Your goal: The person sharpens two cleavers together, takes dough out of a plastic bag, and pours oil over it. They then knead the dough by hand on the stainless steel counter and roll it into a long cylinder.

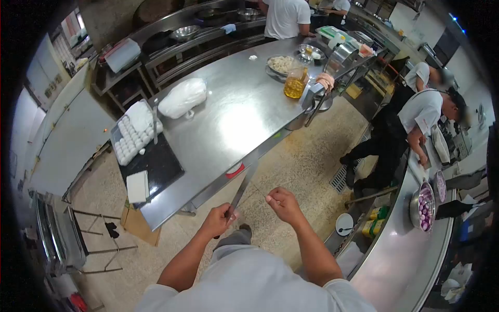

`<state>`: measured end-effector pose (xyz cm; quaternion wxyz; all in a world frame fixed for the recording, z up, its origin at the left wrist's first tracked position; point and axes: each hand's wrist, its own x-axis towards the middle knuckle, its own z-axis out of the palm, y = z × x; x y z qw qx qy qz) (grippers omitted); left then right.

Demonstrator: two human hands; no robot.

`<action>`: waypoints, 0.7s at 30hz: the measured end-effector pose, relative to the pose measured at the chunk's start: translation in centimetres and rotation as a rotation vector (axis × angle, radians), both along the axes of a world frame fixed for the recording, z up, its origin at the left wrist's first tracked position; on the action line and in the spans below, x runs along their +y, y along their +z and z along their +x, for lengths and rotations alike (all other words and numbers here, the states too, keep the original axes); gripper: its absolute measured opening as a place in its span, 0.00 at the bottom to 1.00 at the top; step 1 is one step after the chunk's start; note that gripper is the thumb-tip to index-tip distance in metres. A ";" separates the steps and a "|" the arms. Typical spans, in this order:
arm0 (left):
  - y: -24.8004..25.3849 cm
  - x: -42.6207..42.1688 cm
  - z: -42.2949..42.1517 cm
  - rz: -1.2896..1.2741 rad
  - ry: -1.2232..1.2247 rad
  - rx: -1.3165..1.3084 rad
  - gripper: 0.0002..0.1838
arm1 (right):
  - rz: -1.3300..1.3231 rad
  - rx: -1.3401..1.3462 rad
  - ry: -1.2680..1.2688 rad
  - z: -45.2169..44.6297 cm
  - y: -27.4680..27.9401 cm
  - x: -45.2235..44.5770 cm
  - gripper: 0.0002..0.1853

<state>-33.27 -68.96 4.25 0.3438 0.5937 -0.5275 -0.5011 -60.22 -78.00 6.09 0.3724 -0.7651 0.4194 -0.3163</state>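
Low in front of my body, my left hand [218, 221] is closed around a long knife [241, 193]. Its narrow blade slants up and to the right, toward the steel table's edge. My right hand [285, 206] is held to the right of the blade, apart from it, with thumb and fingers pinched together. A thin line, perhaps a thread, seems to run from near the pinch toward the blade; it is too fine to name.
The steel table [213, 140] holds a black board [163, 166] with rows of white balls [130, 138], a white bag [183, 98] and a jug of yellow liquid [294, 87]. Co-workers [423, 112] stand at the right counter, where a bowl of purple onions [425, 208] sits.
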 end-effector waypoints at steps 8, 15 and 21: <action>1.0 -12.5 -2.3 0.073 -0.220 0.057 0.02 | 0.035 0.129 -0.259 -6.9 2.9 -15.7 0.10; 0.9 -16.0 -4.8 0.355 -0.103 0.093 0.04 | -0.258 0.235 -0.389 -12.7 2.7 -36.6 0.10; 4.0 -18.4 -10.0 0.367 0.077 0.062 0.08 | -0.543 0.263 -0.418 -15.6 0.8 -57.4 0.19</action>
